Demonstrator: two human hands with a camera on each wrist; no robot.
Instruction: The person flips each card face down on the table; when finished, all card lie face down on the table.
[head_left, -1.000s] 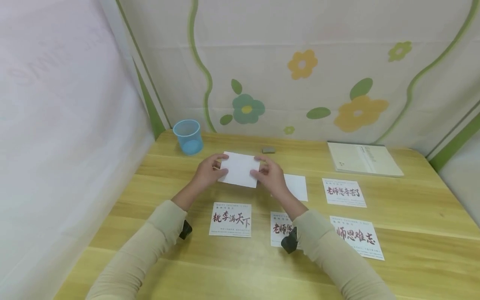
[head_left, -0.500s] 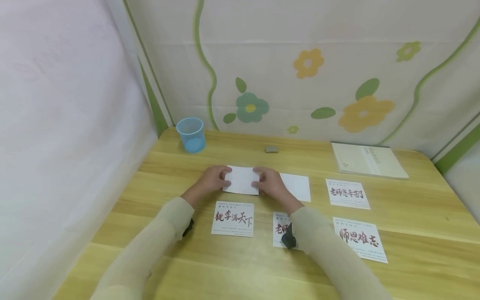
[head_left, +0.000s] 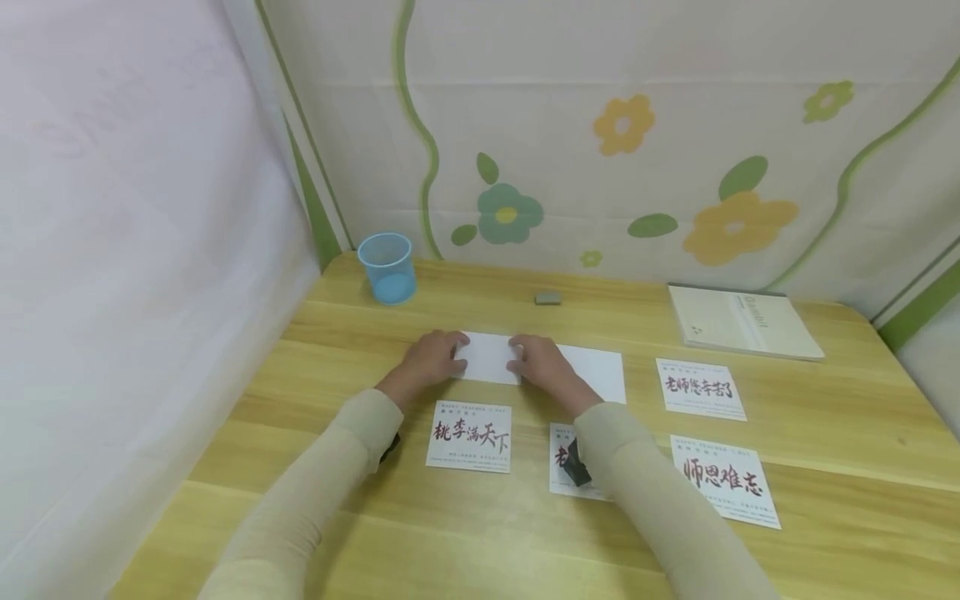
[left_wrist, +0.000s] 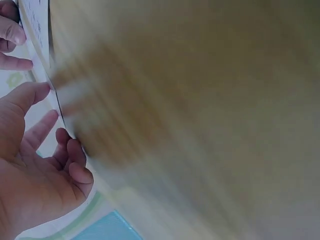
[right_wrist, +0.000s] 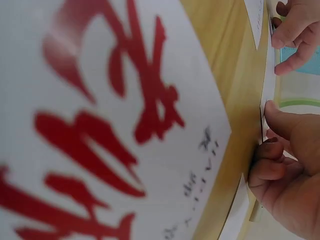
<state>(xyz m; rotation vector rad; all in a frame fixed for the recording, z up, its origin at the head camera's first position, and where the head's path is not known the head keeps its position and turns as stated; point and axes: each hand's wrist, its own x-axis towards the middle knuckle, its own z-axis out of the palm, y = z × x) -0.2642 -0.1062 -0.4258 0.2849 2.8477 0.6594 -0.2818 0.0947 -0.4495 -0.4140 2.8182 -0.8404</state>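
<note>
A blank white card (head_left: 491, 358) lies at or just above the table in the head view, both hands at its sides. My left hand (head_left: 429, 360) pinches the left edge between thumb and forefinger, its other fingers curled in the left wrist view. On the opposite edge my right hand (head_left: 547, 364) grips likewise with thumb and forefinger. Another blank white card (head_left: 602, 373) lies partly behind the right hand. Nearer the front is a card with red characters (head_left: 470, 437). A second red-lettered card (head_left: 561, 483) is partly covered by the right wrist.
Two more red-lettered cards, an upper one (head_left: 701, 388) and a lower one (head_left: 726, 481), lie to the right. Behind them is a cream notebook (head_left: 742, 321). A blue translucent cup (head_left: 388, 271) stands back left, and a small grey block (head_left: 547, 297) lies near the back edge.
Both hands have lowered the blank card from above the table towards its surface and a little nearer the front. The head view has shifted slightly; the other cards stay in place.
</note>
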